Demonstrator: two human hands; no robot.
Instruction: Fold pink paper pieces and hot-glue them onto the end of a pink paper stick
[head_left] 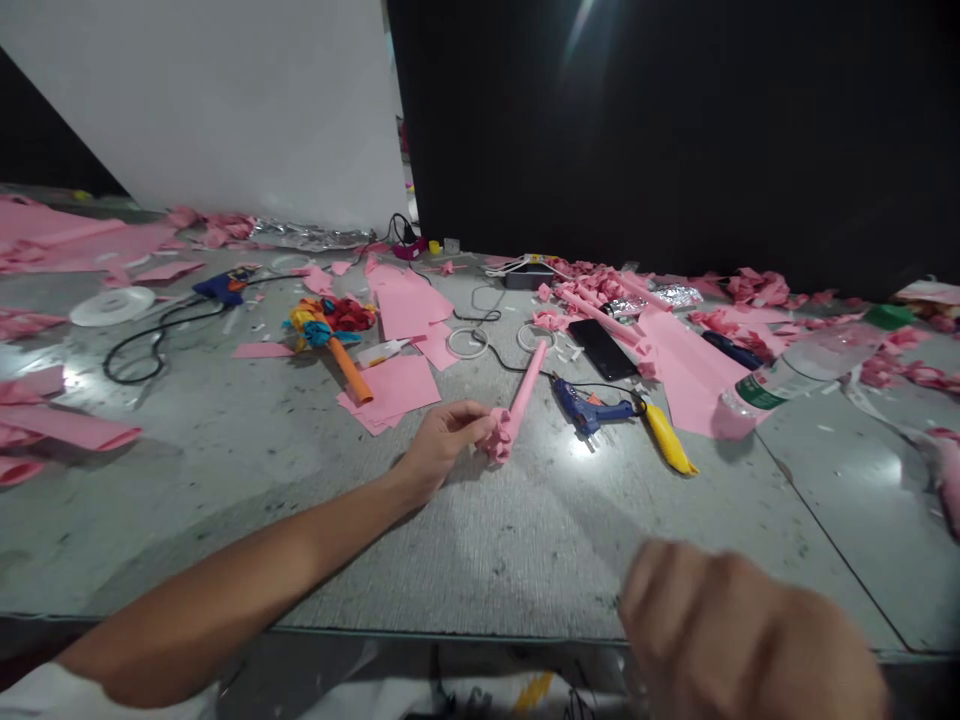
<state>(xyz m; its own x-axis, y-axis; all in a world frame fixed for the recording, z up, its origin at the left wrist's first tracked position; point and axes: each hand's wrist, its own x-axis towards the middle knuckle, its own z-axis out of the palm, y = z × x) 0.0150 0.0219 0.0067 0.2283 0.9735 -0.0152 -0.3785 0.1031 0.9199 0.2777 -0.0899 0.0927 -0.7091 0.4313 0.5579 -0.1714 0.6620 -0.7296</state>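
Note:
My left hand [447, 447] pinches the ruffled head of a pink paper flower [500, 437] between thumb and fingertips. The flower's rolled pink stem [529, 383] points away from me across the grey table. My right hand [750, 635] is a blurred fist over the table's front edge; its fingers are curled in, and whatever may be inside is hidden. Right of the flower lie a blue glue gun [589, 407] and a yellow tool [670, 441]. Left of it are several pink paper sheets [401, 388] and a multicoloured paper flower with an orange stem [349, 369].
A plastic bottle [801, 375] leans or lies at the right. A black phone [602, 349] rests beyond the glue gun, with crumpled pink paper [589, 283] behind. Rings [468, 343], cords and a second glue gun [225, 287] lie farther back. Dark panels [675, 130] border the far side.

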